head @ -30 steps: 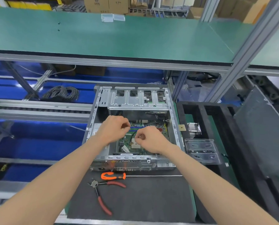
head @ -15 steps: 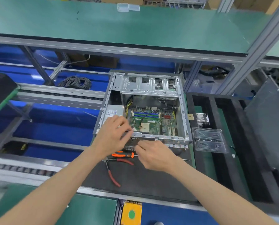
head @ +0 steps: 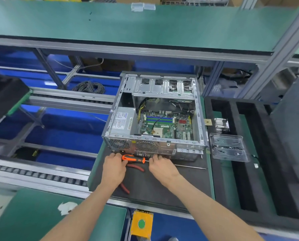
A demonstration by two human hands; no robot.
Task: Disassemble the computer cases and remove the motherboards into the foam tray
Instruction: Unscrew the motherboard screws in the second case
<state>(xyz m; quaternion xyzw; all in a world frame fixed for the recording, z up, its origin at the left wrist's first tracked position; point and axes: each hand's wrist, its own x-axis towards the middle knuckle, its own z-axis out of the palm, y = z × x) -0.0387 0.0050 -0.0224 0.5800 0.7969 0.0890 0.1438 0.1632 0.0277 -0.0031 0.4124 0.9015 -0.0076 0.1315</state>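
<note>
Tool pickup is in hand: your left hand [head: 113,168] and right hand [head: 160,166] fingers curl at the screwdriver [head: 134,159]; the grip looks incomplete. The motherboard [head: 164,126] sits beyond your fingers, inside the case [head: 155,145]. Next, lift the driver to its screws.

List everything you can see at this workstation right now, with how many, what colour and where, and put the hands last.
Open metal computer case: one, silver, on the black mat, centre.
Green motherboard: one, inside the case.
Boxy power supply: one, grey, case's left side.
Orange-and-black-handled screwdriver: one, on the mat before the case.
Red-handled pliers: one, near the screwdriver, partly hidden under the left hand.
Black work mat: one, under the case.
Black foam tray: one, right of the case.
Clear plastic tray: one, on the foam tray.
Coil of cables: one, dark, rear left.
Left hand: at the screwdriver handle.
Right hand: at the screwdriver shaft.
</note>
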